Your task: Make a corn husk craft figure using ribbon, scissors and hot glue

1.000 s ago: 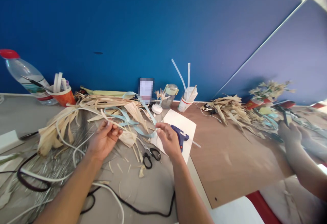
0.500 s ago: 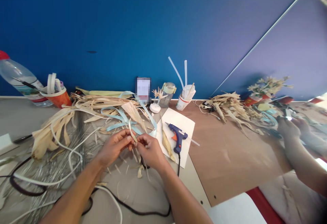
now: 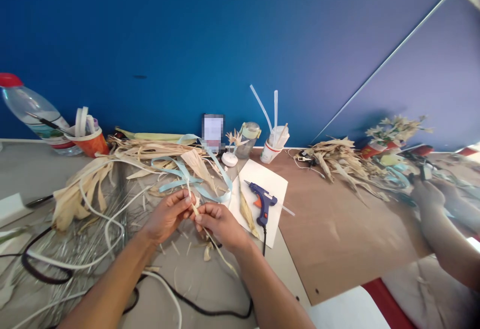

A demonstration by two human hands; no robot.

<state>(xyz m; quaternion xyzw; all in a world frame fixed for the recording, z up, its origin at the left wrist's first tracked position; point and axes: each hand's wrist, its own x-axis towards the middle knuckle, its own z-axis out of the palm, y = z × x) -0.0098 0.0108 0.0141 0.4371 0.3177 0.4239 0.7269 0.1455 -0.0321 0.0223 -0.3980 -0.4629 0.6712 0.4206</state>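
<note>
My left hand (image 3: 170, 214) pinches a thin pale strip of dried corn husk (image 3: 221, 255) between thumb and fingers. My right hand (image 3: 222, 225) grips the same strip just beside it, and a long tail hangs down toward my right wrist. A small piece of the strip sticks up above my left fingertips. Light blue ribbon (image 3: 172, 187) lies in loops behind my hands. To the right, a blue glue gun (image 3: 262, 200) rests on a white sheet (image 3: 275, 179), next to a twisted husk piece (image 3: 246, 211).
Husk piles lie at the back (image 3: 150, 146) and right (image 3: 333, 156). White cable (image 3: 112, 219) and thin wires (image 3: 84, 249) spread left. Along the wall stand a bottle (image 3: 33, 111), a red cup (image 3: 92, 144) and a white cup (image 3: 270, 153). A co-worker's hand (image 3: 427, 196) works far right.
My hands have moved slightly apart along the husk strip. More of its tail now shows, stretched below my right hand. The whole view has shifted a little.
</note>
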